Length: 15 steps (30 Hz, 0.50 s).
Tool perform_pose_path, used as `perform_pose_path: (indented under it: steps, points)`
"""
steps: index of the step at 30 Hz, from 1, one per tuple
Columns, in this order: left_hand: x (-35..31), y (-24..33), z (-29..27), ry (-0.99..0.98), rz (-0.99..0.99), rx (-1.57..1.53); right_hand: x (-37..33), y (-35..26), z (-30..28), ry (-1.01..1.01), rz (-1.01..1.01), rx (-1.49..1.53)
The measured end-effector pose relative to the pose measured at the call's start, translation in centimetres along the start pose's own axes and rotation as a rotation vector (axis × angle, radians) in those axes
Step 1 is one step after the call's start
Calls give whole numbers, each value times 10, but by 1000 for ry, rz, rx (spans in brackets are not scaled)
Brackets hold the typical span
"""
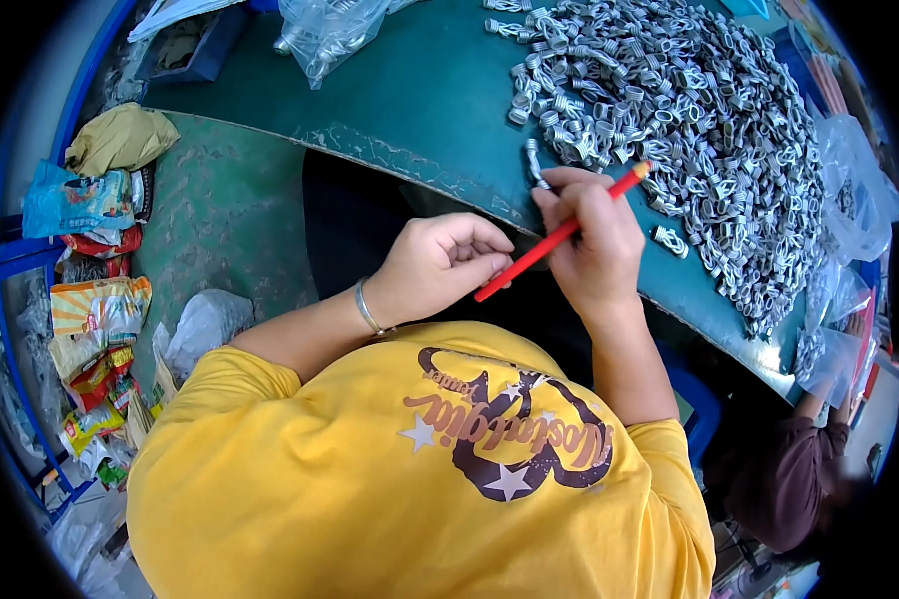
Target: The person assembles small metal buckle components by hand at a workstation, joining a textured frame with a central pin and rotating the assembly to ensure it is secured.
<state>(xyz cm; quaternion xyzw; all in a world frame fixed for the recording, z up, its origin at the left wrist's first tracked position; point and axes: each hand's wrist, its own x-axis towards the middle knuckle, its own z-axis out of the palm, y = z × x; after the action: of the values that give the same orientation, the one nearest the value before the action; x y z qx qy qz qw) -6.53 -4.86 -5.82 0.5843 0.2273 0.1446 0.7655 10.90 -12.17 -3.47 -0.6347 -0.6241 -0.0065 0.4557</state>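
My right hand (597, 235) is closed around a slim red pen-like stick (529, 268) with a yellowish upper end. The stick slants down toward my left hand. At my right fingertips, near the table edge, is a small silver looped piece (534, 160); whether the fingers grip it or only touch it is unclear. My left hand (440, 262) is curled in a pinch beside the stick's lower end, and whatever its fingers hold is hidden. A large heap of similar silver looped pieces (669, 100) lies beyond my right hand. One loose piece (670, 241) sits nearer the edge.
The green table (410, 110) has a worn edge in front of me. A plastic bag of silver pieces (332, 35) and a blue bin (192, 55) stand at the back left. Colourful packets (80, 200) line the left side. Another person (784, 479) is at the lower right.
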Motion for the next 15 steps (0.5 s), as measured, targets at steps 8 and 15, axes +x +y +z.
perform_pose_path:
  steps: [8, 15]
  points:
    - [10, 21, 7, 92, 88, -287, -14, -11, -27, 10, 669, 999]
    - [16, 26, 12, 16, 397, -68, -29, -1, -21, 58, 328, 923]
